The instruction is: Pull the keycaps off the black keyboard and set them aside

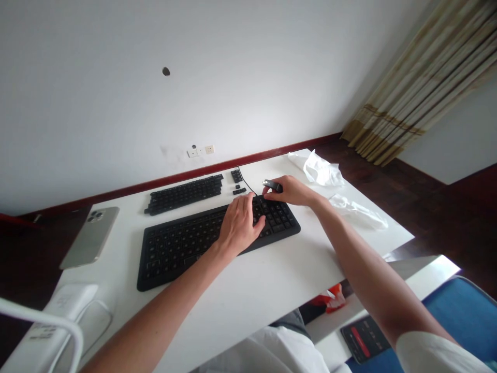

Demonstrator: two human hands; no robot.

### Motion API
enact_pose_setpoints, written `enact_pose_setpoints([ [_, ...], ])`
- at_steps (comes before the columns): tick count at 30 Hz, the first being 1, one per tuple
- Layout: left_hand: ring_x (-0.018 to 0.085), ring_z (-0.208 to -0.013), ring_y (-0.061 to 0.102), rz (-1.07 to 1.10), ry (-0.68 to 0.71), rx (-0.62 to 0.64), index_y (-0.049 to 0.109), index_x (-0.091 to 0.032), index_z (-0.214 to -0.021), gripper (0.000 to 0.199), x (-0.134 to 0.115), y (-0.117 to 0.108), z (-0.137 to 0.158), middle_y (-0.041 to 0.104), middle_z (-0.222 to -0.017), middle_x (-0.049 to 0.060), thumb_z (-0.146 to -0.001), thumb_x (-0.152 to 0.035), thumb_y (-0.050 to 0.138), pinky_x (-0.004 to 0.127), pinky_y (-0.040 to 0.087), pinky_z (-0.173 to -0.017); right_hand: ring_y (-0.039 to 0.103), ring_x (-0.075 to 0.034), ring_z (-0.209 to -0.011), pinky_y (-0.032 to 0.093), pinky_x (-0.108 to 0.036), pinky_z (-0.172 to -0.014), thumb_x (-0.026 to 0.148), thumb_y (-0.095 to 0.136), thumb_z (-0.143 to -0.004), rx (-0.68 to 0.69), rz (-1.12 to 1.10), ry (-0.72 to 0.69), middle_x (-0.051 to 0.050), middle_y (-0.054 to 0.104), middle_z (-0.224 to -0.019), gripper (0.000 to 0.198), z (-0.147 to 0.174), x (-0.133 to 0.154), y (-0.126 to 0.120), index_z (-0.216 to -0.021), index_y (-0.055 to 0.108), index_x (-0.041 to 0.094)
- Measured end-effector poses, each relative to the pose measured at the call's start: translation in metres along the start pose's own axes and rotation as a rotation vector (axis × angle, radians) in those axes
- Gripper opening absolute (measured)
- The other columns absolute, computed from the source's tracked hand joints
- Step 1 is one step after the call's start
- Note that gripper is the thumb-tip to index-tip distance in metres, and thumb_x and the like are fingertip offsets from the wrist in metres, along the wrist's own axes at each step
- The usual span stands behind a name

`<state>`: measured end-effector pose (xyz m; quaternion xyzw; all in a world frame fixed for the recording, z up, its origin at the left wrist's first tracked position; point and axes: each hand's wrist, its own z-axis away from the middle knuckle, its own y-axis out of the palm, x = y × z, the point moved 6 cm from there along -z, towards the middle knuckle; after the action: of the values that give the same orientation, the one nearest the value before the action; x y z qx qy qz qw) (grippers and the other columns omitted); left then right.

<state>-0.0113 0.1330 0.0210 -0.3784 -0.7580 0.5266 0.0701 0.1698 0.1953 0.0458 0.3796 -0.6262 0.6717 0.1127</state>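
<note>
A black keyboard lies on the white table, its left and middle part stripped to bare key sockets, while caps still sit at its right end. My left hand rests on the keyboard right of its middle, thumb apart from the fingers, holding nothing. Over the keyboard's top right edge, my right hand grips a small black tool with a silver tip; its exact kind is unclear. Behind the keyboard, loose black keycaps are laid out in rows. A smaller keycap group sits farther right.
A phone lies at the left, near a white power strip with a cable. Crumpled white plastic wrappers occupy the right side. An open drawer juts out at right, above a blue seat and another phone.
</note>
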Motion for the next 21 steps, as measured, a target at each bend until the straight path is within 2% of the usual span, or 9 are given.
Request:
enact_pose_setpoints([
  [3, 0.032, -0.128, 0.058, -0.031, 0.009, 0.016, 0.037, -0.008, -0.150, 0.060, -0.001, 0.003, 0.000, 0.061, -0.136, 0.020, -0.099, -0.033, 0.057, 0.047, 0.048, -0.112, 0.057, -0.015, -0.062, 0.040, -0.027, -0.059, 0.044, 0.077, -0.082, 0.150, -0.022, -0.010, 0.000, 0.070, -0.071, 0.026, 0.000, -0.003, 0.011, -0.095, 0.082, 0.021],
  [8, 0.034, -0.128, 0.057, -0.046, 0.016, 0.035, 0.032, -0.008, -0.154, 0.065, 0.000, 0.006, 0.000, 0.061, -0.138, 0.019, -0.099, -0.032, 0.056, 0.048, 0.046, -0.114, 0.060, -0.016, -0.067, 0.043, -0.027, -0.062, 0.044, 0.076, -0.083, 0.186, -0.064, -0.018, 0.000, 0.072, -0.075, 0.026, -0.002, -0.008, 0.016, -0.092, 0.079, 0.020],
  [12, 0.035, -0.127, 0.057, -0.033, 0.025, 0.021, 0.030, -0.009, -0.156, 0.067, 0.001, 0.007, 0.000, 0.061, -0.137, 0.019, -0.098, -0.032, 0.058, 0.050, 0.046, -0.113, 0.064, -0.018, -0.075, 0.047, -0.028, -0.068, 0.047, 0.072, -0.085, 0.092, -0.130, 0.021, -0.002, 0.074, -0.084, 0.029, -0.004, -0.009, 0.011, -0.093, 0.074, 0.019],
  [15, 0.035, -0.127, 0.057, -0.021, 0.017, 0.011, 0.030, -0.011, -0.155, 0.068, 0.002, 0.007, 0.000, 0.061, -0.135, 0.019, -0.098, -0.032, 0.058, 0.051, 0.046, -0.112, 0.061, -0.017, -0.068, 0.046, -0.028, -0.062, 0.048, 0.068, -0.088, 0.027, -0.165, 0.097, -0.002, 0.074, -0.084, 0.030, -0.006, -0.016, 0.009, -0.097, 0.070, 0.019],
  [17, 0.035, -0.128, 0.056, -0.016, 0.016, 0.008, 0.031, -0.011, -0.155, 0.067, 0.002, 0.007, 0.001, 0.061, -0.135, 0.019, -0.098, -0.032, 0.058, 0.051, 0.046, -0.112, 0.062, -0.018, -0.068, 0.047, -0.029, -0.065, 0.046, 0.066, -0.090, -0.036, -0.141, 0.098, -0.003, 0.076, -0.086, 0.028, -0.007, -0.020, 0.006, -0.097, 0.070, 0.019],
  [21, 0.034, -0.126, 0.057, -0.020, 0.016, 0.013, 0.033, -0.011, -0.155, 0.066, 0.002, 0.007, 0.001, 0.061, -0.134, 0.018, -0.098, -0.032, 0.058, 0.049, 0.046, -0.113, 0.068, -0.022, -0.082, 0.047, -0.031, -0.077, 0.043, 0.062, -0.094, -0.196, -0.010, 0.086, -0.005, 0.078, -0.091, 0.027, -0.010, -0.032, 0.001, -0.094, 0.072, 0.018],
])
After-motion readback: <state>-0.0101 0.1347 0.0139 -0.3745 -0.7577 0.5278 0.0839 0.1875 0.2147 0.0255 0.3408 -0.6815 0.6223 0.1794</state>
